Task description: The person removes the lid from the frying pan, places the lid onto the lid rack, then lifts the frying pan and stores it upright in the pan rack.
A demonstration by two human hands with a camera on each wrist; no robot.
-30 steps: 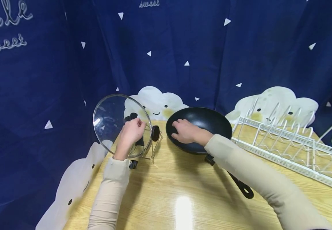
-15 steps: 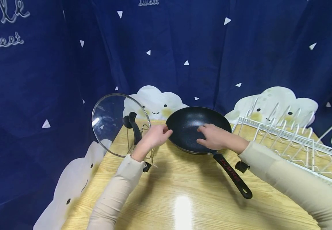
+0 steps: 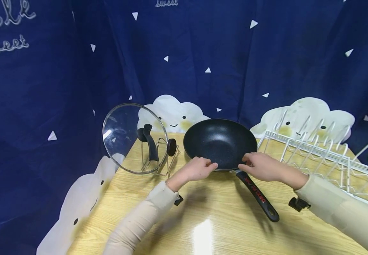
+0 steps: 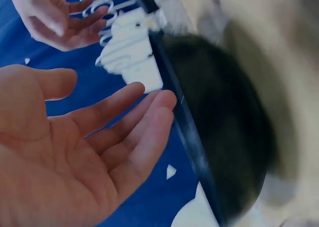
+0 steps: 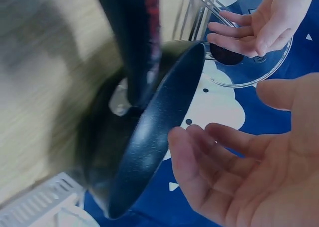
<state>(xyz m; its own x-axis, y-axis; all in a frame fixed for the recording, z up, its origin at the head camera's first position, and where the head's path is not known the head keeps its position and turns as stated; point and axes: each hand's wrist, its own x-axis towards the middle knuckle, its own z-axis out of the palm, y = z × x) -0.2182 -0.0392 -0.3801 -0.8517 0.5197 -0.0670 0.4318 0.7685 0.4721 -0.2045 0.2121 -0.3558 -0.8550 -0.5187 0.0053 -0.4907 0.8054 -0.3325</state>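
Observation:
A black wok (image 3: 219,141) sits on the wooden table, its long handle (image 3: 257,194) with red lettering pointing toward the front right. My left hand (image 3: 198,168) hovers at the wok's near rim, fingers relaxed and holding nothing. On the other side of the handle's base, my right hand (image 3: 258,165) is held over the near right rim, also with nothing in it. Both wrist views show bent, loose fingers and bare palms, the left hand (image 4: 89,137) and the right hand (image 5: 244,162) each beside the wok's rim.
Left of the wok, a glass lid (image 3: 123,141) with a black knob leans upright in a wire stand (image 3: 169,164), alongside a black handle-like piece (image 3: 152,143). A white wire dish rack (image 3: 317,159) stands on the right. A blue curtain (image 3: 184,53) hangs behind the table.
My left hand has moved right from the lid stand to the wok's near rim. My right hand has drawn back from over the wok's inside toward its near right edge.

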